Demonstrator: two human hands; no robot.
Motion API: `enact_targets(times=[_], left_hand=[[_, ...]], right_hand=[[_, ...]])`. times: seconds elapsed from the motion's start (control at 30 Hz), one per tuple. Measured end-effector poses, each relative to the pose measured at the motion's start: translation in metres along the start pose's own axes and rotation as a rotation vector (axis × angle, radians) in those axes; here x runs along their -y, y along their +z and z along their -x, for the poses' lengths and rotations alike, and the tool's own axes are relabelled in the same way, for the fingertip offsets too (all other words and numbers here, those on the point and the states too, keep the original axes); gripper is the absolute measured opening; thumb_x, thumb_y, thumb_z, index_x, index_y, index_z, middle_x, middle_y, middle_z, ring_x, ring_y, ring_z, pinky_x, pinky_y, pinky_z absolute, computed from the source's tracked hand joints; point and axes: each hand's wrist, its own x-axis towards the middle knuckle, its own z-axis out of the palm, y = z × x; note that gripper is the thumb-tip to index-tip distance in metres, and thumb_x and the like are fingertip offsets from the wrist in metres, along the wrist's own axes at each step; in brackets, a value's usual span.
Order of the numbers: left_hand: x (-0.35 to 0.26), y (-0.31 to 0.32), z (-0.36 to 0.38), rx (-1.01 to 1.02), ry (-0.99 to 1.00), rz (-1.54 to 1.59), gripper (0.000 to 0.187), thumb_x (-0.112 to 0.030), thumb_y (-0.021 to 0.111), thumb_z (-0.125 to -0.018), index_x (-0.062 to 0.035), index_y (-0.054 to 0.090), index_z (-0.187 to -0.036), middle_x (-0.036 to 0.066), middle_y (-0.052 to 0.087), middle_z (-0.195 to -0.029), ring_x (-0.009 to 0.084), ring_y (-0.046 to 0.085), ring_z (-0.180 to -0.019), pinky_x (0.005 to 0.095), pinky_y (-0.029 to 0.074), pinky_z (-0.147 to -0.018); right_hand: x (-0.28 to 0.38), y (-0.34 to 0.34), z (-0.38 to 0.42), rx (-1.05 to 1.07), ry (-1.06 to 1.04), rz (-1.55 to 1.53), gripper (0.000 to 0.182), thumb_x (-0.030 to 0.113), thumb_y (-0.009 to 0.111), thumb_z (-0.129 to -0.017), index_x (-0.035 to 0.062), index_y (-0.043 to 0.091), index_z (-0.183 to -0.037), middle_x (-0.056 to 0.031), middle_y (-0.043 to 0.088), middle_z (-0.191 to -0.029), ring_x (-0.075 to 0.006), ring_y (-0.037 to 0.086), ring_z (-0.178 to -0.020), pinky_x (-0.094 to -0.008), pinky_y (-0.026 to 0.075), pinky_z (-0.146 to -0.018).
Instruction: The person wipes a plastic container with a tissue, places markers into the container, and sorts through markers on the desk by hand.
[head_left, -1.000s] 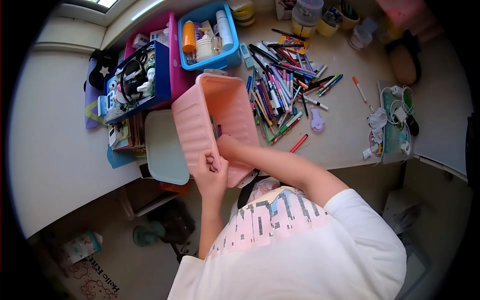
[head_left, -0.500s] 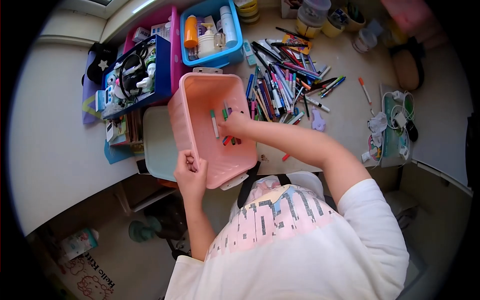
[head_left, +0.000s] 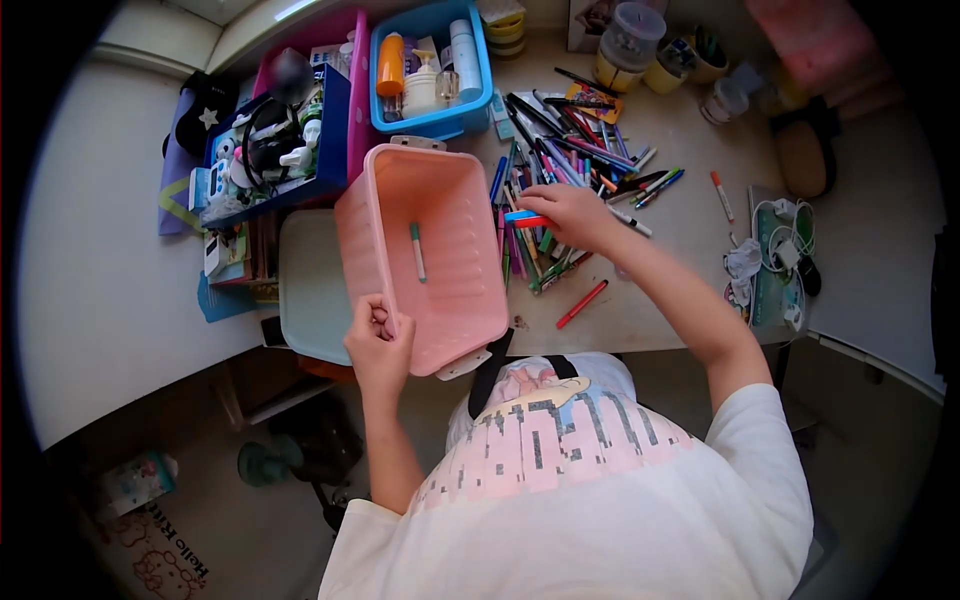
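Note:
A pink bin (head_left: pixel 440 330) stands tilted on the desk, with one white pen with a green cap (head_left: pixel 418 252) inside. My left hand (head_left: pixel 380 337) is closed on the bin's near left rim. Over the right side, above a heap of pens (head_left: pixel 560 150), my right hand (head_left: pixel 563 214) grips several pens, a blue and a red one (head_left: pixel 527 218) showing at the fingertips. A red pen (head_left: pixel 582 304) lies on the desk just below the heap.
A blue basket (head_left: pixel 432 125) of bottles and a navy box (head_left: pixel 345 135) of small items stand behind. A pale green lid (head_left: pixel 318 290) lies left of the bin. Jars (head_left: pixel 628 45) stand at the back right; cables and a charger (head_left: pixel 787 253) lie at the far right.
My right hand has moved out of the bin to the right, over the heap, holding pens. The pens in the bin are down to one. My left hand still holds the rim.

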Motion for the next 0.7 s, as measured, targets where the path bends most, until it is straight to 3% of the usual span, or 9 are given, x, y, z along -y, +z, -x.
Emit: enact_targets(times=[0.07, 0.13, 0.17, 0.2, 0.33, 0.43, 0.5, 0.63, 0.7], left_hand=[[-0.002, 0.002, 0.001, 0.014, 0.008, 0.002, 0.015, 0.0, 0.065, -0.078, 0.0009, 0.057, -0.091, -0.002, 0.049, -0.067, 0.0027, 0.042, -0.058, 0.0202, 0.037, -0.053], [-0.002, 0.004, 0.002, 0.037, 0.013, 0.02, 0.016, 0.002, 0.065, -0.077, 0.0002, 0.056, -0.09, -0.003, 0.048, -0.068, 0.0024, 0.042, -0.058, 0.0198, 0.036, -0.052], [-0.001, 0.003, 0.004, 0.043, 0.02, 0.016, 0.016, 0.002, 0.065, -0.077, 0.0002, 0.056, -0.09, -0.003, 0.048, -0.068, 0.0024, 0.042, -0.058, 0.0198, 0.036, -0.052], [0.0, 0.001, 0.006, 0.055, 0.012, 0.045, 0.016, 0.003, 0.065, -0.077, -0.0004, 0.055, -0.089, -0.003, 0.048, -0.069, 0.0022, 0.041, -0.058, 0.0193, 0.035, -0.052], [0.004, -0.013, 0.017, 0.08, -0.072, 0.212, 0.017, 0.005, 0.062, -0.077, -0.0018, 0.053, -0.09, -0.006, 0.047, -0.073, 0.0004, 0.041, -0.061, 0.0168, 0.033, -0.054], [0.019, -0.031, 0.026, 0.097, -0.073, 0.208, 0.018, 0.006, 0.062, -0.081, -0.0035, 0.053, -0.094, -0.007, 0.05, -0.076, -0.0011, 0.043, -0.065, 0.0151, 0.034, -0.057], [0.024, -0.043, 0.033, 0.102, -0.126, 0.178, 0.018, 0.006, 0.061, -0.082, -0.0036, 0.052, -0.095, -0.006, 0.052, -0.079, -0.0013, 0.045, -0.067, 0.0145, 0.036, -0.059], [0.041, -0.068, 0.04, 0.198, -0.141, 0.297, 0.018, 0.006, 0.06, -0.083, 0.0002, 0.055, -0.099, -0.003, 0.052, -0.084, 0.0027, 0.047, -0.074, 0.0171, 0.041, -0.068], [0.061, -0.078, 0.034, 0.234, -0.173, 0.331, 0.015, 0.006, 0.057, -0.085, -0.0002, 0.054, -0.099, -0.003, 0.049, -0.085, 0.0041, 0.047, -0.079, 0.0178, 0.041, -0.073]], right_hand=[[0.046, 0.021, -0.031, 0.027, -0.044, -0.053, 0.023, 0.005, 0.061, -0.079, 0.0126, 0.063, -0.101, -0.0043, 0.066, -0.105, -0.0267, 0.068, -0.087, -0.0389, 0.055, -0.066], [0.075, 0.086, -0.059, 0.075, -0.197, -0.038, 0.014, 0.013, 0.059, -0.082, 0.0137, 0.065, -0.095, -0.0041, 0.064, -0.104, -0.0273, 0.069, -0.082, -0.0403, 0.055, -0.062], [0.098, 0.092, -0.08, 0.35, -0.209, 0.022, 0.014, 0.016, 0.058, -0.084, 0.0165, 0.067, -0.095, -0.0017, 0.064, -0.105, -0.0261, 0.069, -0.079, -0.0394, 0.055, -0.062], [0.107, 0.128, -0.089, 0.415, -0.238, 0.09, 0.016, 0.019, 0.057, -0.086, 0.0194, 0.07, -0.095, -0.0003, 0.065, -0.096, -0.0233, 0.07, -0.081, -0.041, 0.055, -0.063], [0.107, 0.184, -0.095, 0.369, -0.374, 0.031, 0.017, 0.022, 0.055, -0.088, 0.0174, 0.069, -0.098, -0.0004, 0.065, -0.094, -0.0222, 0.07, -0.083, -0.0413, 0.054, -0.061], [0.108, 0.204, -0.092, 0.627, -0.259, 0.168, 0.017, 0.022, 0.056, -0.088, 0.0183, 0.071, -0.095, 0.0012, 0.068, -0.092, -0.0201, 0.07, -0.082, -0.0387, 0.053, -0.061], [0.099, 0.228, -0.077, 0.756, -0.403, 0.315, 0.015, 0.022, 0.06, -0.087, 0.0185, 0.072, -0.093, 0.0013, 0.069, -0.089, -0.0201, 0.07, -0.083, -0.0386, 0.053, -0.063], [0.142, 0.068, -0.082, 0.932, -0.381, 0.305, 0.018, 0.023, 0.066, -0.085, 0.0157, 0.072, -0.1, -0.0016, 0.072, -0.093, -0.0223, 0.069, -0.09, -0.0383, 0.053, -0.065], [0.15, 0.016, -0.065, 0.605, -0.151, 0.029, 0.028, 0.021, 0.072, -0.081, 0.0138, 0.068, -0.108, -0.0042, 0.071, -0.089, -0.0255, 0.069, -0.086, -0.0377, 0.053, -0.065]])
